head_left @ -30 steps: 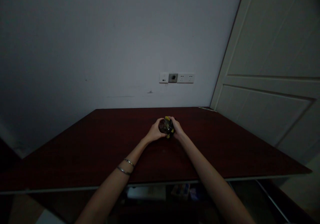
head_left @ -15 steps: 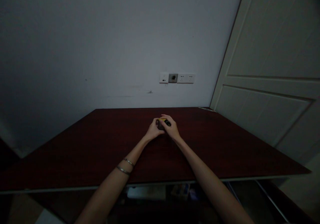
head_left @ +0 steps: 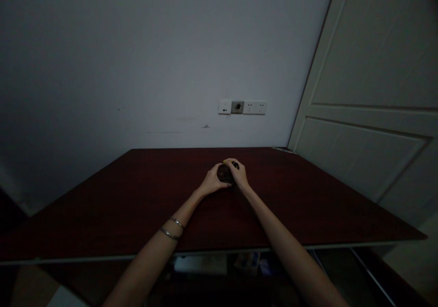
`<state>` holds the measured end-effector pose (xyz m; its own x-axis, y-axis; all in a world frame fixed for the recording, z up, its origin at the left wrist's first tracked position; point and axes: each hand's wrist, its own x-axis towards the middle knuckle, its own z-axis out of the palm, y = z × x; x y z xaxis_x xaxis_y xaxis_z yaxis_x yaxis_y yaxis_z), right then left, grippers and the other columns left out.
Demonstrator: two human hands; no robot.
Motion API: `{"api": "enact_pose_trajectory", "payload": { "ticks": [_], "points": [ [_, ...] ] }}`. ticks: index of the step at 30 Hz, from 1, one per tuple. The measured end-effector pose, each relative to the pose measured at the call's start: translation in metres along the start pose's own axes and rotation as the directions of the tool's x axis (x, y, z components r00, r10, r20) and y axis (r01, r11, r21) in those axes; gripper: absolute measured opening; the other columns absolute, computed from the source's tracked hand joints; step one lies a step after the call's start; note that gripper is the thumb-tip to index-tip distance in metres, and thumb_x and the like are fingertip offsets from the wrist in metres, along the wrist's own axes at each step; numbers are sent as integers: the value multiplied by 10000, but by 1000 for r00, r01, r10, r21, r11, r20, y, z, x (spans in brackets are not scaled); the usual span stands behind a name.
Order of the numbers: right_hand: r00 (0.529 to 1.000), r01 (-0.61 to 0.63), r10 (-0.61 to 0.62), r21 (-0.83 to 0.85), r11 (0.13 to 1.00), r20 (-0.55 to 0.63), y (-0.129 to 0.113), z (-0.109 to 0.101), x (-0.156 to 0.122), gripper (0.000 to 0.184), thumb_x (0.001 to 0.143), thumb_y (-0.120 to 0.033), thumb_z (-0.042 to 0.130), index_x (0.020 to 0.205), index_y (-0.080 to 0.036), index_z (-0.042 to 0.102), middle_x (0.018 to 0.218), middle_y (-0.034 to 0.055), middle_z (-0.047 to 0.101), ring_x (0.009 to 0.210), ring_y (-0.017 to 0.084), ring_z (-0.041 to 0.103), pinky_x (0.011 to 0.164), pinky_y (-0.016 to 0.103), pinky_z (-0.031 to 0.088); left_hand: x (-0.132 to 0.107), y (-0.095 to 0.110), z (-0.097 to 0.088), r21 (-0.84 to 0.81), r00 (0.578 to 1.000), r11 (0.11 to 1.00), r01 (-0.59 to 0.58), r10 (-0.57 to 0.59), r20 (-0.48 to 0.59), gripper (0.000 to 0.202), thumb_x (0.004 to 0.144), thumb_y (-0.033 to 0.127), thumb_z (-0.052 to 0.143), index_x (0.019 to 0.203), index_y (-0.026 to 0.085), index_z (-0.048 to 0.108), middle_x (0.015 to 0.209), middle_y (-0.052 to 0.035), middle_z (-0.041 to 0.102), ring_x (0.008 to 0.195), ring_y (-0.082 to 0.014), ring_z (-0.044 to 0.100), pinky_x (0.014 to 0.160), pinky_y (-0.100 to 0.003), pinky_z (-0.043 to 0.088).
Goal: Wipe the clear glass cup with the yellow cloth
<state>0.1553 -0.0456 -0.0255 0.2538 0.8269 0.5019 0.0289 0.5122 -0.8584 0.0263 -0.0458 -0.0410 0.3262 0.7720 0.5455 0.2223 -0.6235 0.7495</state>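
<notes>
Near the middle of the dark red table, both hands meet around a small dark brown, round object (head_left: pixel 225 174). My left hand (head_left: pixel 212 180) curves around its left side, with the thumb low along the near edge. On its right, my right hand (head_left: pixel 238 174) grips from above and behind, fingers bent over it. A trace of yellow shows by the right fingertips, and a dark, curved part shows between that hand's fingers and thumb. Whether this is one piece or two, I cannot tell in the dim light. Two metal bangles (head_left: pixel 169 233) circle the left forearm.
The dark red tabletop (head_left: pixel 137 197) reaches back to a pale wall (head_left: pixel 153 60) with sockets and switch plates (head_left: pixel 242 107). A white panelled door (head_left: pixel 369 115) stands at the right. Below the front edge, a pale flat item (head_left: pixel 201 264) and small packages (head_left: pixel 248 261) lie in shadow.
The object has turned between my hands: its yellow top is now mostly out of sight and a dark brown round face shows. Both hands have shifted slightly right.
</notes>
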Motion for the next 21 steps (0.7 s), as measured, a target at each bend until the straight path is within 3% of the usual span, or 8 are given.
{"api": "enact_pose_trajectory", "payload": {
  "ticks": [5,8,10,14,21],
  "points": [
    [969,232,-222,-84,969,110,-12,-1,-8,164,700,-330,580,775,-218,672,993,46,624,1021,205,523,930,341,349,5,-12,2,-56,997,996,68,-70,-33,734,455,251,783,1117,146,484,973,-72,600,854,-193,576,779,-324,457],
    [941,297,-276,-87,951,194,-17,-2,-11,145,706,-300,582,798,-239,675,1066,47,594,1040,206,513,935,360,351,8,-18,4,-131,993,987,92,-100,-59,670,485,208,758,1090,118,484,936,-73,603,819,-176,578,757,-314,461],
    [940,304,-284,-87,949,192,-17,-1,-11,145,704,-297,586,803,-241,676,1071,48,591,1047,209,509,935,363,352,10,-18,4,-179,992,979,94,-107,-67,661,488,189,754,1083,107,479,932,-77,602,816,-170,578,761,-315,460],
    [965,249,-244,-46,967,91,-13,0,-7,179,706,-332,578,810,-222,673,999,48,622,1041,212,514,939,357,350,10,-13,4,-229,993,970,77,-96,-72,708,466,206,781,1097,111,475,952,-86,598,844,-176,580,786,-327,459],
    [1000,-11,12,93,996,-14,-5,4,-1,267,656,-399,606,812,-187,653,834,28,654,801,186,578,777,307,437,6,-18,7,-268,988,958,104,-131,-82,772,422,253,814,1112,119,495,1001,-103,608,905,-208,583,833,-350,456]
  ]
}}
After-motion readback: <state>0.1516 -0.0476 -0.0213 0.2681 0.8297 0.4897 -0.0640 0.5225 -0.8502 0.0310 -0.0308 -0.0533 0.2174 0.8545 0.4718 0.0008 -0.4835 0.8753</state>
